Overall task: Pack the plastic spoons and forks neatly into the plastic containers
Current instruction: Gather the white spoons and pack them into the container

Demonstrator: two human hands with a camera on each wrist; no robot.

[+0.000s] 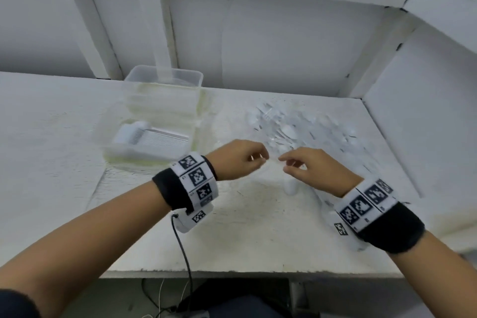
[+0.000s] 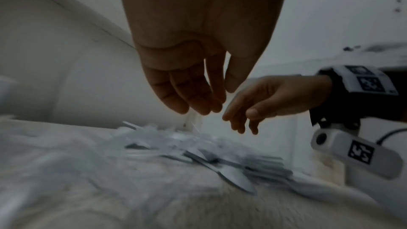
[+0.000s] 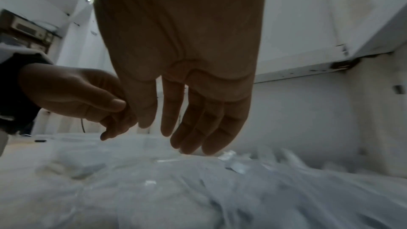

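My left hand (image 1: 258, 159) (image 2: 216, 100) and right hand (image 1: 287, 162) (image 3: 169, 135) hover close together, fingertips almost meeting, at the near edge of a loose pile of clear and white plastic forks and spoons (image 1: 296, 126) (image 2: 198, 149). Both hands hang with relaxed, slightly curled fingers, and I see nothing held in either. In the right wrist view the left hand (image 3: 114, 114) has its thumb resting against its index finger. A clear container (image 1: 108, 147) at the left holds a neat row of white spoons (image 1: 152, 138). A small white piece (image 1: 290, 186) lies under the right hand.
A stack of empty clear containers (image 1: 165, 90) stands behind the filled one. The cutlery lies on crinkled clear film (image 3: 154, 189). White walls close in the table at the back and right. A black cable (image 1: 183, 248) hangs from my left wrist over the front edge.
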